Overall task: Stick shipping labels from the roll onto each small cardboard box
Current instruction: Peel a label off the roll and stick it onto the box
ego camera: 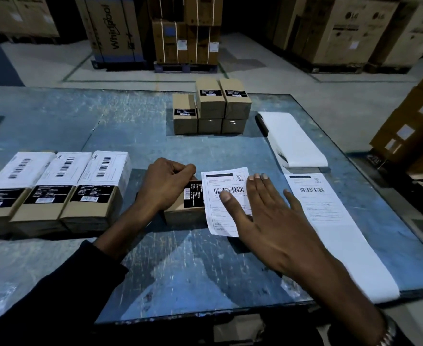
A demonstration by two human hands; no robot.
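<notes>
A small cardboard box (180,213) with a black sticker lies at the middle of the blue table (180,270). My left hand (165,186) grips its left end, fingers curled over the top. A white shipping label (221,196) lies across the box's right part, its lower edge hanging past the box. My right hand (260,211) rests flat on that label with fingers spread. The label strip (330,221) runs down the table's right side, one printed label on it, from a folded white stack (292,141).
Three labelled boxes (55,191) stand in a row at the left. A stack of several brown boxes without white labels (210,108) sits at the back centre. Large cartons on pallets (185,38) stand on the floor beyond. The table's front edge is near my arms.
</notes>
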